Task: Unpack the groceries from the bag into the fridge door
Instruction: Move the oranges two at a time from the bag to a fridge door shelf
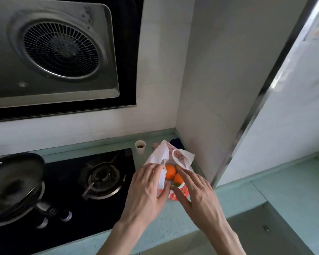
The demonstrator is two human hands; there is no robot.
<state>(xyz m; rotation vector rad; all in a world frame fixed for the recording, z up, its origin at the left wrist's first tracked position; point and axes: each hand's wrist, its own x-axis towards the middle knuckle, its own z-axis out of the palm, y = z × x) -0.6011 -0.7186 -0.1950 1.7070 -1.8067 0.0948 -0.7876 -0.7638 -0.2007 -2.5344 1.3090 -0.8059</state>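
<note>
On the far left a lidded pan (13,183) sits on the gas hob (92,183), with a small paper cup (140,147) on the green counter (173,218) just beyond it. Next, the left hand (145,188) holds back the near edge of the white plastic bag (166,153), while the right hand (197,188) reaches in with straight, relaxed fingers that grasp nothing yet. The oranges (170,172) are all inside the bag on the counter, and the tall pale appliance (293,107) at far right may be the fridge, so the unpacking seems barely begun.
</note>
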